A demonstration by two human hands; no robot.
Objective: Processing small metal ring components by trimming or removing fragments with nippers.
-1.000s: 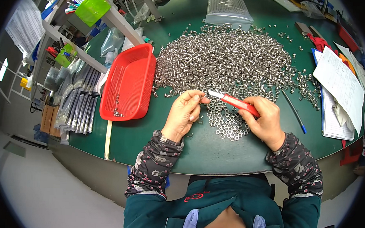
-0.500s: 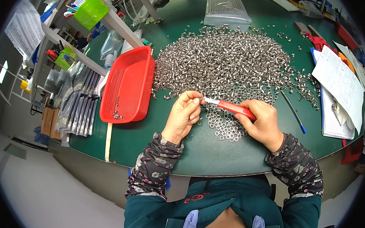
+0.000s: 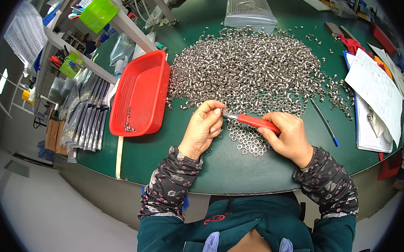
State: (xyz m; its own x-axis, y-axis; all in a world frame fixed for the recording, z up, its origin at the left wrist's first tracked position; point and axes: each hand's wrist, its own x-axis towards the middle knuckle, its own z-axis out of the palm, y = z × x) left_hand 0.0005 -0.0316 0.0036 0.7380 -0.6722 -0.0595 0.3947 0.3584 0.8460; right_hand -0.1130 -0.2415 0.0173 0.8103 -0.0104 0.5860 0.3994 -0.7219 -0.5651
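My right hand (image 3: 289, 134) is wrapped round the red handle of a utility knife (image 3: 252, 121), whose metal blade points left. The blade's tip meets the fingertips of my left hand (image 3: 203, 128), where thumb and forefinger pinch a small metal ring (image 3: 223, 112), mostly hidden by the fingers. Beneath the knife, several loose metal rings (image 3: 249, 140) lie flat on the green table (image 3: 218, 168). Just beyond my hands spreads a large heap of shiny metal rings (image 3: 251, 64).
Left of the heap stands a red perforated basket (image 3: 137, 100) with a few rings inside. A blue-capped pen (image 3: 324, 123) and papers on a clipboard (image 3: 377, 89) lie to the right. Clear plastic bags (image 3: 250, 10) sit behind the heap; packed bags (image 3: 87, 111) are stacked at left.
The knife has shifted slightly left and its blade has turned a little at the left fingertips. My right hand moved with it; the left hand stays nearly in place.
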